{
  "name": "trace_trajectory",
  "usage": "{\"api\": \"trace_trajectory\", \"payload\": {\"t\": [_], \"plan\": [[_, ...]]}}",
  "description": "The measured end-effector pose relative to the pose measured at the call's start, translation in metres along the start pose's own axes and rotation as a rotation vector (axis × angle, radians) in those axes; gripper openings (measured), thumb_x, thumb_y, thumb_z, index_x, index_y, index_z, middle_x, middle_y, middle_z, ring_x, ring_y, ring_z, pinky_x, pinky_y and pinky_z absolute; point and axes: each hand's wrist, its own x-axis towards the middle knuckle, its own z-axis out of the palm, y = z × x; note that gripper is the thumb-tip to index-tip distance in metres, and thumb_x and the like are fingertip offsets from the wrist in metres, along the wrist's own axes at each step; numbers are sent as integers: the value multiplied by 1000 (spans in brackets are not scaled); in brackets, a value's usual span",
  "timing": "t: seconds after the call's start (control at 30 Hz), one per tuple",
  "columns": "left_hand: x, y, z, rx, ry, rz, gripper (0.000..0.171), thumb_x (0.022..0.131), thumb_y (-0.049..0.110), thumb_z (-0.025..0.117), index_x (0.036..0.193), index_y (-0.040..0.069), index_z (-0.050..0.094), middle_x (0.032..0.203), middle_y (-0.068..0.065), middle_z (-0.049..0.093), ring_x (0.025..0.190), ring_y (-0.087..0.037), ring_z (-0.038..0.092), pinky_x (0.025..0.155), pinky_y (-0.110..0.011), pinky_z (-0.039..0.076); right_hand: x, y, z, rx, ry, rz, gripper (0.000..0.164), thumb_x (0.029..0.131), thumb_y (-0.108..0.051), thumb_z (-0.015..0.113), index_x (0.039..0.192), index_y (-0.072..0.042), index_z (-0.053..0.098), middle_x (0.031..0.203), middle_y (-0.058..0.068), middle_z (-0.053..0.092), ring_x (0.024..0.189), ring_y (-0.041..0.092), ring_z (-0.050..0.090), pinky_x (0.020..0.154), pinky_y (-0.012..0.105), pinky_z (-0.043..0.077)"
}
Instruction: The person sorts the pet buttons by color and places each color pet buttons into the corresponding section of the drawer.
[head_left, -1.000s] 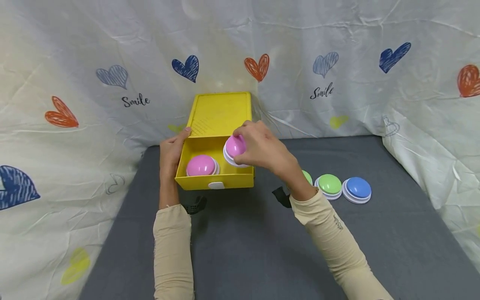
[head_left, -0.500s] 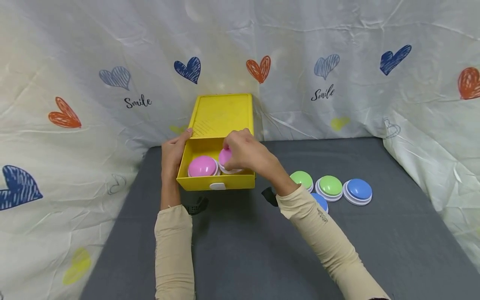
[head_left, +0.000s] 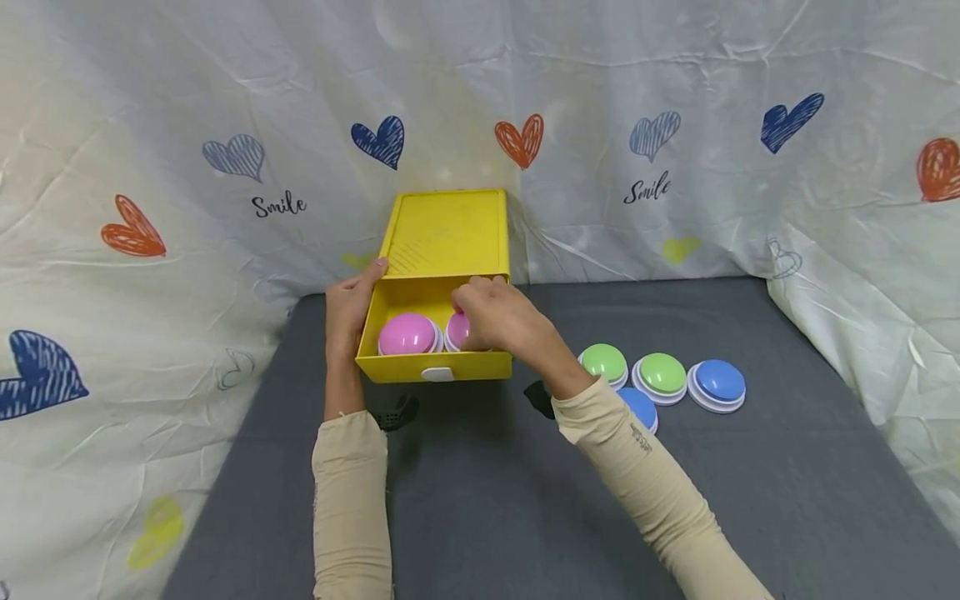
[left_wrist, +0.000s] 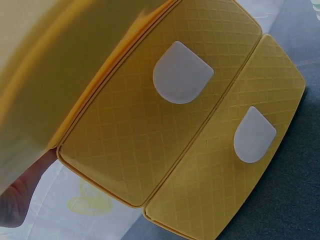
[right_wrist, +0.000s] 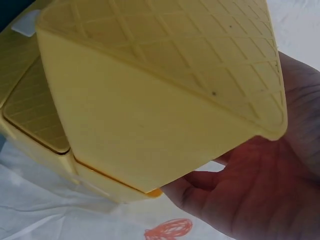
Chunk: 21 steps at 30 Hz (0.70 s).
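Note:
A yellow drawer unit (head_left: 450, 233) stands at the back of the table, its top drawer (head_left: 397, 367) pulled out. My left hand (head_left: 351, 304) holds the unit's left side, thumb at the top edge. In the left wrist view, lower drawer fronts (left_wrist: 135, 135) carry white tabs (left_wrist: 182, 75). One pink push button (head_left: 407, 334) with a white base lies in the drawer's left half. My right hand (head_left: 498, 312) reaches into the right half, its fingers curled round a second pink button (head_left: 457, 329), partly hidden. The right wrist view shows this hand (right_wrist: 240, 190) behind the drawer's wall.
On the dark grey cloth (head_left: 480, 500) to the right lie two green buttons (head_left: 603, 362) and two blue buttons (head_left: 720, 381), one of them partly behind the right sleeve. A white curtain (head_left: 585, 67) printed with hearts hangs behind and along both sides.
My right hand has lowered the second pink button into the drawer's right half, beside the first one. The left hand stays on the unit's side.

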Motion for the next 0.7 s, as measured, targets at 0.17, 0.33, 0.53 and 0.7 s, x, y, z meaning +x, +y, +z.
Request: {"api": "trace_trajectory", "payload": {"t": [0.17,0.33,0.53,0.7], "plan": [[0,-1,2,-7,10,15,60,64,63,71,87,7,70,85,-4,67,73,-19,65,60,-26,51,-4,3,3,31,23,-26,25,77,-28,73,93,-11,62,78,2,50,78,16,44,69,29,35],[0,-3,4,-40,-4,14,60,65,61,71,89,6,69,89,-6,67,76,-20,65,62,-26,52,-17,3,8,143,206,30,31,80,-31,70,103,-11,63,93,2,51,87,17,43,71,25,41],[0,-2,4,-36,3,-3,60,64,61,72,91,7,70,90,-5,67,77,-19,65,63,-26,51,-44,-10,25,251,682,19,15,83,-25,68,90,-12,67,84,-1,59,74,10,50,66,21,46],[-1,0,2,-12,17,-3,60,63,62,72,92,9,71,88,-4,67,76,-18,65,62,-25,51,-63,-28,53,309,826,-53,11,83,-22,66,87,-12,68,75,-4,62,65,6,55,61,17,45]]}}
